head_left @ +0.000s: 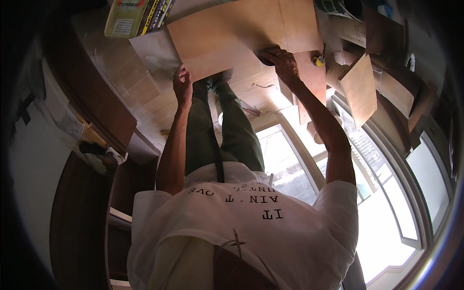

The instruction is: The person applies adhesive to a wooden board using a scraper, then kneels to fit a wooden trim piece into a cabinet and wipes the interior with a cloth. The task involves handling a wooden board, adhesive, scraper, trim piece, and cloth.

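A wide, light-brown wooden board (217,36) lies in front of me, spanning the upper middle of the view. My left hand (182,84) is closed on its near left corner, thumb and fingers pinching the edge. Near the board's front edge, right of the middle, my right hand (282,63) grips a dark flat pad (265,54). The pad rests against the board's surface and looks like a sanding block, though the fingers and shadow cover much of it.
A yellowish rectangular can (126,21) stands beyond the board's left end. To the right are a small yellow-and-black object (318,61), a leaning wooden panel (358,89) and a dark bucket (338,8). Bright glass doors (386,193) are lower right; a brown cabinet (79,208) stands left.
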Available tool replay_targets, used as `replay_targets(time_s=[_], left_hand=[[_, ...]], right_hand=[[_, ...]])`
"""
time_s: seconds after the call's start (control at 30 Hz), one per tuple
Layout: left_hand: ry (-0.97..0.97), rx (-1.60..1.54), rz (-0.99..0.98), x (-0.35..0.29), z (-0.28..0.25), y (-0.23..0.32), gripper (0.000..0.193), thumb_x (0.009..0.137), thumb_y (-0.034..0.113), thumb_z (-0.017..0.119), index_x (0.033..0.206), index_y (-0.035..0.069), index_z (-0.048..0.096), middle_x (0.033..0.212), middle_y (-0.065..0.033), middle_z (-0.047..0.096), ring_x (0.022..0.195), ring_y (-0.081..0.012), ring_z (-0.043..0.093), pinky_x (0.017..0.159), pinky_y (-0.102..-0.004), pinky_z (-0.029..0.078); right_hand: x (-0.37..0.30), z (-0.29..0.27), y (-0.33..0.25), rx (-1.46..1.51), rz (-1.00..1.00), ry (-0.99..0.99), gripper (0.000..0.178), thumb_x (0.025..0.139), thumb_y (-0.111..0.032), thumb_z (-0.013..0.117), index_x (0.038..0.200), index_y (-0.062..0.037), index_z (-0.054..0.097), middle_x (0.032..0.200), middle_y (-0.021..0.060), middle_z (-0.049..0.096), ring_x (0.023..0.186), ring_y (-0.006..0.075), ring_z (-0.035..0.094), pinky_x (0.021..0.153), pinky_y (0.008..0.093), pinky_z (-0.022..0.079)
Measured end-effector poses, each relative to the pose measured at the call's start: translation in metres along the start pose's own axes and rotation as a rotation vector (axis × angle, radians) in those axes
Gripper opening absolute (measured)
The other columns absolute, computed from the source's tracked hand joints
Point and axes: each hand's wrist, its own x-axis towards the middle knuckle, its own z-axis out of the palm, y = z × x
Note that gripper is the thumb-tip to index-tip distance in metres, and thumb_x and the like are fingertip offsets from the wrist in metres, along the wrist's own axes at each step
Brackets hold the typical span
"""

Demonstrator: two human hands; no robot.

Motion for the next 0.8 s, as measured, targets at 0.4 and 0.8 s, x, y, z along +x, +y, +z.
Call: replay_targets(time_s=[0.4,0.8], left_hand=[[0.125,-0.017,0.018,-0.026,0.017,-0.025,0.042,0.096,0.021,0.059,0.132,-0.002,0.054,0.119,-0.0182,0.062,0.108,-0.0267,0.062,0.093,-0.0387,0.05],[0.141,-0.068,0.037,-0.052,0.027,0.0,0.061,0.093,0.039,0.065,0.133,-0.005,0.053,0.12,-0.0213,0.059,0.113,-0.0307,0.06,0.098,-0.0407,0.048]], right_hand=[[-0.006,-0.007,0.086,-0.149,0.026,0.222,0.034,0.082,-0.008,0.064,0.115,-0.0155,0.066,0.107,0.0114,0.068,0.104,0.0302,0.063,0.095,0.0445,0.047],[0.012,0.018,0.116,-0.123,-0.088,0.116,0.046,0.082,0.0,0.06,0.122,-0.0236,0.067,0.111,0.0056,0.07,0.099,0.0261,0.065,0.097,0.0423,0.046]])
